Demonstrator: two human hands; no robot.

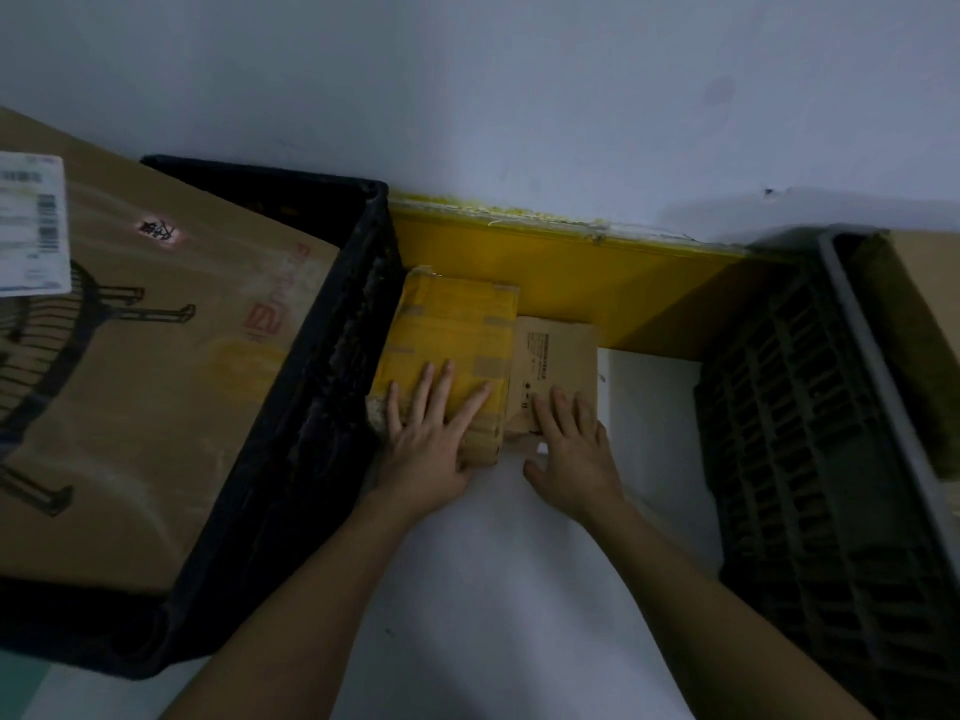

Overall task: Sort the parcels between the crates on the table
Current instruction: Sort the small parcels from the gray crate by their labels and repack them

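Left hand [434, 439]: fingers straight and spread, palm flat on top of the yellow taped cardboard parcel [452, 345].
Right hand [571, 449]: fingers nearly straight, resting on the small brown cardboard parcel [558, 363], thumb out to the side.
Parcels: side by side, touching, on the white table [519, 589].
Black plastic crate [311, 407]: left of the parcels, holds a large brown cardboard box [156, 356].
Grey plastic crate [810, 433]: at the right.

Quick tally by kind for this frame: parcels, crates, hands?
Parcels: 4: yellow taped parcel, small brown box, large carton in the black crate, brown parcel in the grey crate
Crates: 2: black crate, grey crate
Hands: 2: left hand on the yellow parcel, right hand on the small box
Total: 8
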